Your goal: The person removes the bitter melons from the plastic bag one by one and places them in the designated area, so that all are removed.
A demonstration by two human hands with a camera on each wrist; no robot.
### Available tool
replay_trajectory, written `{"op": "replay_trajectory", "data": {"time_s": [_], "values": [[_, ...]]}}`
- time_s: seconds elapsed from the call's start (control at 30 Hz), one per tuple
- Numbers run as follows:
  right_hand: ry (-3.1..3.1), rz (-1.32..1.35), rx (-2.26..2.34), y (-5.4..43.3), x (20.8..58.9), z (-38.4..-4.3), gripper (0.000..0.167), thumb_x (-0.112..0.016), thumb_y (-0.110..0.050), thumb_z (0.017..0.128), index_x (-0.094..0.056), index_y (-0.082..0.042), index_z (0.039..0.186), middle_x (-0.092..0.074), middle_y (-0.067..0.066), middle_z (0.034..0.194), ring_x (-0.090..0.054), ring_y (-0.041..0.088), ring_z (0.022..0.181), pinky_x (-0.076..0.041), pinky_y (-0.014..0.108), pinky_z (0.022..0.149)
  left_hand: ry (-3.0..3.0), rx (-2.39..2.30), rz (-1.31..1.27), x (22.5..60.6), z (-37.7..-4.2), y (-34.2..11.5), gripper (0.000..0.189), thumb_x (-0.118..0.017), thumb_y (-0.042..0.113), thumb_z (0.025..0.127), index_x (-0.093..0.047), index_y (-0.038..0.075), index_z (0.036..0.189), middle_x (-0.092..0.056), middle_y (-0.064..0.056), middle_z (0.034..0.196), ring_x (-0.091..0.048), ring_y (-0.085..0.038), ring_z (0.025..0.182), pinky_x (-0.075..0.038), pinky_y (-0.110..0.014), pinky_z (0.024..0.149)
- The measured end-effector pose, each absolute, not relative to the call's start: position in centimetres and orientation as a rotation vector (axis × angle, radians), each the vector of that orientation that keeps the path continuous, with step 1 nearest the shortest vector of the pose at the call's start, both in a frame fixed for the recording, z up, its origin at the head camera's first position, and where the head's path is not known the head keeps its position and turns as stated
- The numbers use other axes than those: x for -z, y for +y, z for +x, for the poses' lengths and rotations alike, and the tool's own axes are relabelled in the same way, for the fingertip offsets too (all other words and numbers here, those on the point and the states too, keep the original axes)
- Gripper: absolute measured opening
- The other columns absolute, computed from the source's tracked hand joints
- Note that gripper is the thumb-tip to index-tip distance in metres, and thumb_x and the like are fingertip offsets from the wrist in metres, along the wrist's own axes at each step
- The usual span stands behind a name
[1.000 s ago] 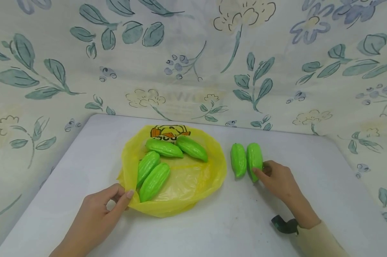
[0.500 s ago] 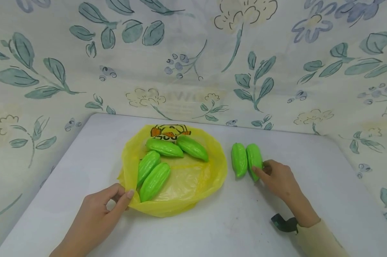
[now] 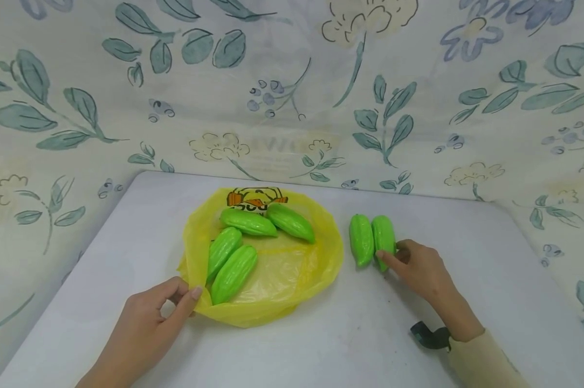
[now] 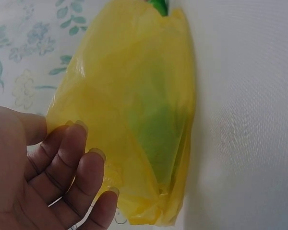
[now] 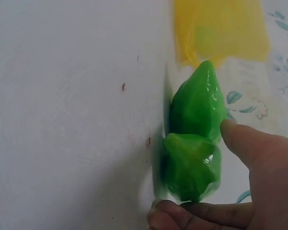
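With thumb and fingers, my left hand (image 3: 153, 318) pinches the near-left rim of a yellow plastic bag (image 3: 260, 310), spread wide on the table. Several glossy green, ribbed bitter melons (image 3: 234, 274) lie inside it; one shows dimly through the plastic in the left wrist view. To the right of the bag, two more stand side by side, points toward me. My right hand (image 3: 420, 267) holds the outer bitter melon (image 3: 384, 237) between thumb and fingers. The inner bitter melon (image 3: 362, 240) lies against it. In the right wrist view, the fingers partly run out of frame.
The white table (image 3: 330, 350) ends at a flower-print cloth (image 3: 292, 108) behind and at the sides. A black curved piece (image 3: 430, 335) sits at the right wrist beside the sleeve. Small dark specks mark the tabletop.
The right hand has shifted slightly away from me, and the two bitter melons beside the bag have moved a little with it. The left hand and the bag look still.
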State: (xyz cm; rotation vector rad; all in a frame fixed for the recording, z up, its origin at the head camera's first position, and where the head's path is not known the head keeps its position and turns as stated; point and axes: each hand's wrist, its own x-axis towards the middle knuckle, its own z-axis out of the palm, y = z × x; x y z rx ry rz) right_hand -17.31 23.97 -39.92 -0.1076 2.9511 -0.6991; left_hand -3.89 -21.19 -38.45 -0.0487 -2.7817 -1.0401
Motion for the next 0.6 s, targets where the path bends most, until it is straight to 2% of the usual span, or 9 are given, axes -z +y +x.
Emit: {"op": "replay_trajectory", "data": {"time_s": [0.23, 0.47, 0.6], "values": [[2.976, -0.151, 0.739, 24.00, 39.92, -17.39, 0.056, -0.050, -0.039, 0.110, -0.060, 0.010, 0.134, -0.072, 0.023, 0.113, -0.068, 0.033, 0.097, -0.058, 0.051, 0.081, -2.794, 1.046, -0.034, 38.37, -3.85, -21.23, 0.020, -0.070, 0.025, 0.103, -0.062, 0.023, 0.085, -0.061, 0.013, 0.073, -0.049, -0.008, 0.065, -0.041, -0.025, 0.055], [2.971, -0.147, 0.718, 24.02, 39.81, -17.61, 0.055, -0.051, -0.039, 0.109, -0.062, 0.010, 0.132, -0.072, 0.024, 0.113, -0.068, 0.034, 0.096, -0.058, 0.051, 0.081, -2.793, 1.042, -0.041, 38.35, -3.89, -21.28, 0.019, -0.070, 0.025, 0.103, -0.063, 0.023, 0.086, -0.061, 0.013, 0.073, -0.050, -0.008, 0.067, -0.042, -0.025, 0.056], [2.966, -0.136, 0.727, 24.09, 39.89, -17.62, 0.058, -0.050, -0.042, 0.110, -0.062, 0.010, 0.133, -0.071, 0.026, 0.116, -0.068, 0.038, 0.102, -0.057, 0.052, 0.082, -2.785, 1.047, -0.049, 38.35, -3.86, -21.29, 0.019, -0.070, 0.025, 0.103, -0.063, 0.023, 0.086, -0.061, 0.013, 0.074, -0.050, -0.008, 0.067, -0.042, -0.025, 0.056]]}}
